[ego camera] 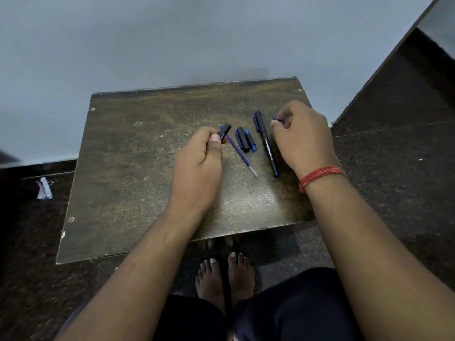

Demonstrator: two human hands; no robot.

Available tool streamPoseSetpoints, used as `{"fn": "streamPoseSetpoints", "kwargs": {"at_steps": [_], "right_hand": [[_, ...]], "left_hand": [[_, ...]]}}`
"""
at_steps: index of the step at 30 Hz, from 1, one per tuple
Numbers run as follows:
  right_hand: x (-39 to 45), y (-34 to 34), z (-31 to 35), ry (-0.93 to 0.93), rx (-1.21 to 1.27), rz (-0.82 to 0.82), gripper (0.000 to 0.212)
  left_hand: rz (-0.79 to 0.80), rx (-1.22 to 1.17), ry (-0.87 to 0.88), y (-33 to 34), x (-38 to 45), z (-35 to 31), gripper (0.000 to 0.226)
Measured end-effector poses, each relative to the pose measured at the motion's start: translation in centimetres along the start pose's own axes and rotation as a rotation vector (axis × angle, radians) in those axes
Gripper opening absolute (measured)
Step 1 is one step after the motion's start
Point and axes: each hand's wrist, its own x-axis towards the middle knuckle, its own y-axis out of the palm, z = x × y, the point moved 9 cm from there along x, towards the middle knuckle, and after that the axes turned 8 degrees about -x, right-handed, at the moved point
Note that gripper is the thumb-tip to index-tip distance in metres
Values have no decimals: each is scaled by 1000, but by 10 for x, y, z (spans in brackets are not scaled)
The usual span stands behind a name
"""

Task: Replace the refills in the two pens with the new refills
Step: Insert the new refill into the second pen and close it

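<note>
The left hand (pixel 200 156) has its fingers curled closed around a black barrel (pixel 225 133), just left of a refill (pixel 240 152) lying on the surface (pixel 128 153). The right hand (pixel 301 134) pinches a thin blue refill tip (pixel 275 117), just right of a whole pen (pixel 266 143). Cap (pixel 242 139) and blue tip piece (pixel 250 140) lie between refill and pen.

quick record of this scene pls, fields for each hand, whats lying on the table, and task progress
left hand: holds black pen barrel
right hand: pinches thin blue refill
on table: loose refill, pen cap, blue-tipped front piece, whole capped pen
progress: one pen taken apart, the other not yet opened
</note>
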Motion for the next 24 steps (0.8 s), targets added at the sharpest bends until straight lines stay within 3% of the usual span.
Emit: {"fn": "streamPoseSetpoints", "kwargs": {"at_steps": [3, 8, 17, 24], "right_hand": [[-9, 0, 24, -92, -22, 85, 9], [-39, 21, 63, -292, -333, 348, 14], [-45, 30, 66, -307, -464, 415, 14], [-41, 28, 72, -259, -359, 362, 21]], "left_hand": [[-46, -19, -21, -5, 2, 3, 25], [-129, -80, -41, -15, 5, 9, 26], [-158, -121, -87, -18, 6, 12, 28], [-169, -161, -95, -19, 6, 12, 28]]}}
